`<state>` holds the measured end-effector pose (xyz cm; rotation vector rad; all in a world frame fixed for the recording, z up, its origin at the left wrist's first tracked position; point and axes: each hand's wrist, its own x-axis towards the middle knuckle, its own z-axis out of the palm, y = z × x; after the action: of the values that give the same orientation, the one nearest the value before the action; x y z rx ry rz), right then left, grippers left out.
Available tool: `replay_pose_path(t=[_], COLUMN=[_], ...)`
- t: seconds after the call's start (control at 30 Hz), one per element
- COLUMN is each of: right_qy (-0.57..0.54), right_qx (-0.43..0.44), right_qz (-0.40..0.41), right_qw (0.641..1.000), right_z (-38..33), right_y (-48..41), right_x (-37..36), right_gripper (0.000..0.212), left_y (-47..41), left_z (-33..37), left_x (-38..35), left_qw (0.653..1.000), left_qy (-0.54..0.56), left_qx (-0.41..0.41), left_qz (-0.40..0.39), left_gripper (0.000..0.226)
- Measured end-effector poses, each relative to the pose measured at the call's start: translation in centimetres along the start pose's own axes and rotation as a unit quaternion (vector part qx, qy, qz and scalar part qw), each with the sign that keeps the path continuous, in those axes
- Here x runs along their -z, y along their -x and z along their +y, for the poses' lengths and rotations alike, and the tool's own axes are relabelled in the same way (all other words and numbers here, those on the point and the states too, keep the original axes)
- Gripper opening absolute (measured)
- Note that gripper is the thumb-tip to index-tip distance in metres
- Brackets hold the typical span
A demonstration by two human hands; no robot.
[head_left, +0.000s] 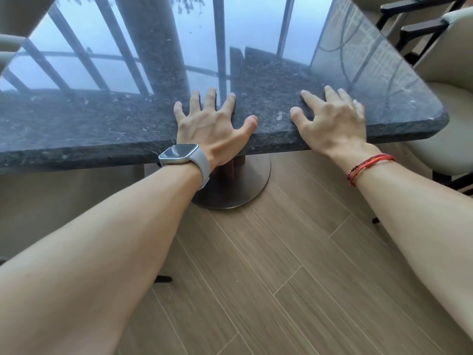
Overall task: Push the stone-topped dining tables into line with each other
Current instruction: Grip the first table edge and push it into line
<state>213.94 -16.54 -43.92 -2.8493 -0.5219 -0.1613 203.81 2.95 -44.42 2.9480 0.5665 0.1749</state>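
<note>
A dark polished stone table top (107, 119) fills the upper half of the head view, its glossy surface mirroring window bars. Its near edge runs from lower left to a rounded corner at the right (435, 119). My left hand (212, 124), with a watch on the wrist, lies flat on the top by the near edge, fingers spread. My right hand (335, 119), with red string bracelets on the wrist, lies flat a little to the right, fingers apart. Neither hand holds anything. I cannot pick out a seam or a second table.
Under the top a round metal pedestal base (245, 190) stands on wood-look floor planks (294, 278). Cream upholstered chairs with dark frames (445, 62) crowd the right side, close to the table's corner. Another pale chair back (10, 47) shows at the far left.
</note>
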Motion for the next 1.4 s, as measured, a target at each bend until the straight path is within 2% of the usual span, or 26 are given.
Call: replay_pose_path(t=[0.1, 0.2, 0.37, 0.5, 0.67, 0.8, 1.4], right_qy=[-0.012, -0.025, -0.055, -0.065, -0.046, 0.005, 0.036], right_qx=[0.009, 0.058, 0.125, 0.148, 0.170, 0.168, 0.151], right_qz=[0.014, 0.024, 0.027, -0.007, -0.032, -0.044, -0.018], right_qw=[1.000, 0.998, 0.990, 0.987, 0.984, 0.985, 0.988], right_z=[-2.7, -6.9, -14.3, -18.3, -22.4, -24.4, -25.0], right_y=[1.7, 3.0, 3.9, 3.8, 3.8, 3.7, 4.0], right_x=[0.4, 0.1, -1.0, -2.4, -4.3, -5.5, -5.5], right_gripper=[0.054, 0.057, 0.061, 0.072, 0.080, 0.089, 0.083], left_y=[0.2, 0.9, 2.9, 3.7, 4.0, 3.7, 3.4], left_z=[-0.7, -2.5, -9.6, -16.1, -21.2, -22.0, -22.3], left_x=[0.9, 2.1, 3.1, 4.0, 3.9, 2.8, 2.4], left_qw=[0.996, 0.988, 0.994, 0.993, 0.989, 0.986, 0.983], left_qy=[0.086, 0.153, 0.087, 0.032, -0.002, -0.005, -0.014], left_qx=[-0.014, -0.025, 0.001, 0.061, 0.130, 0.148, 0.140], left_qz=[-0.031, 0.013, 0.068, 0.093, 0.074, 0.081, 0.116], left_gripper=[0.077, 0.075, 0.067, 0.070, 0.078, 0.073, 0.069])
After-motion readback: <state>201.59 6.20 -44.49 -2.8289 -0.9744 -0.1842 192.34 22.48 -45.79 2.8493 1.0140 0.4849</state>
